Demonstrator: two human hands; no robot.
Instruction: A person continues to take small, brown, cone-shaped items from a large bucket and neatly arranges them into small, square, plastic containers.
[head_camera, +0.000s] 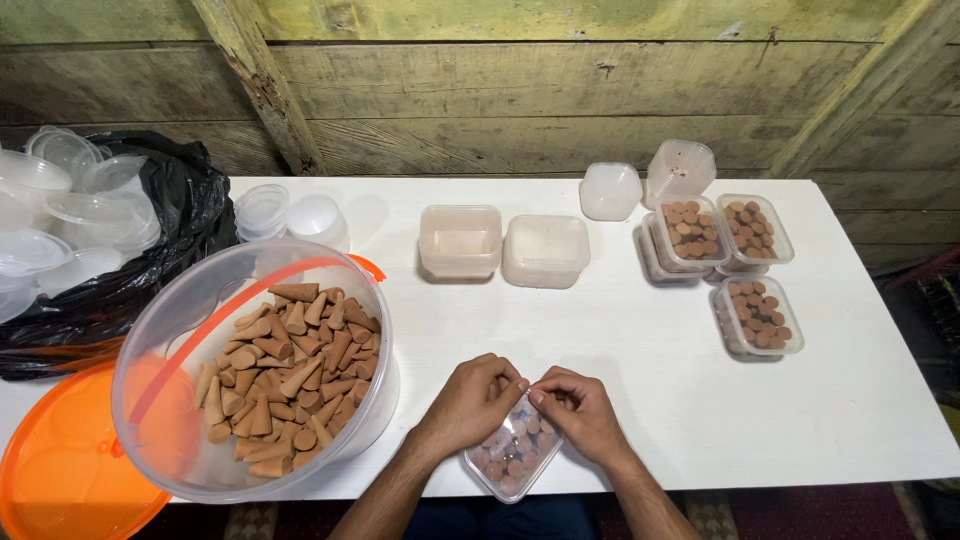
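Small clear lidded box (512, 455) packed with brown cones sits at the near edge of the white table (640, 350), tilted diagonally, between both hands. Left hand (470, 400) comes in from lower left, palm down, fingers curled, fingertips pinching at the box's upper rim. Right hand (580, 410) mirrors it from lower right, knuckles up, thumb and forefinger pressed on the same rim; the two hands' fingertips nearly touch over the lid. Both forearms angle inward from the bottom of frame.

Left of the hands: big clear tub (250, 365) lying tipped on its side, full of loose brown cones (285, 380), with an orange handle. Orange lid (60, 470) lies flat at far left. Mid-table: two empty clear boxes (505, 245) side by side. Far right: three filled lidded boxes (735, 265) stacked and clustered, plus two empty containers (645, 180) behind them. Black bag (170, 230) of clear lids at upper left, with small round cups (290, 215) beside it.
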